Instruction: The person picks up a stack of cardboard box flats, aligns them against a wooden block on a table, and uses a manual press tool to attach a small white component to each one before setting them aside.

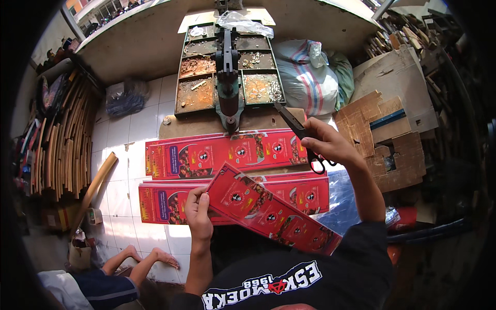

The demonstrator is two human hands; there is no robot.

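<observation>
My left hand (199,213) pinches the upper left end of a long red printed strip (281,219), thumb on top. The strip slants down to the right across my lap, and a small hole shows near its held end. In my right hand (330,143) is a pair of black scissors (292,122), gripped around the middle. Their blades point up and left, the handle loops hang below my fingers, and they are apart from the strip. Two stacks of similar red strips lie in front of me: a farther stack (222,155) and a nearer stack (160,204), partly covered by the held strip.
A dark metal hand press (228,93) stands beyond the stacks, over a compartmented tray (176,106) of small metal bits. White sacks (305,77) and cardboard pieces (377,113) are at right. Leaning boards (62,139) stand left. Another person's bare legs (147,263) show lower left.
</observation>
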